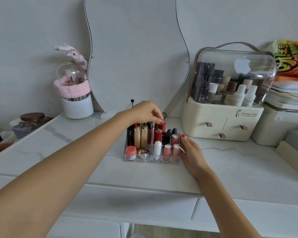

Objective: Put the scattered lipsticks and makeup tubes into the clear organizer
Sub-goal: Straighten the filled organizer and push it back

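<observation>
Your left forearm [62, 169] is nearest to the camera and crosses the white table [230, 162] toward the organizer [151, 160]. Your left hand [144, 111] is above the back rows of the organizer, and its fingertips [159, 121] pinch the top of a red tube [162, 129], which stands upright in a middle compartment. Your right hand [191, 152] lies just beside the right wall of the organizer, fingers loose and stretched, holding nothing; whether it touches the wall I cannot tell. In the organizer stand a white lipstick [157, 150], two pink tubes [170, 152] at the front right and two gold tubes [141, 137] at the left. A pink jar [131, 151] sits in the front left compartment.
</observation>
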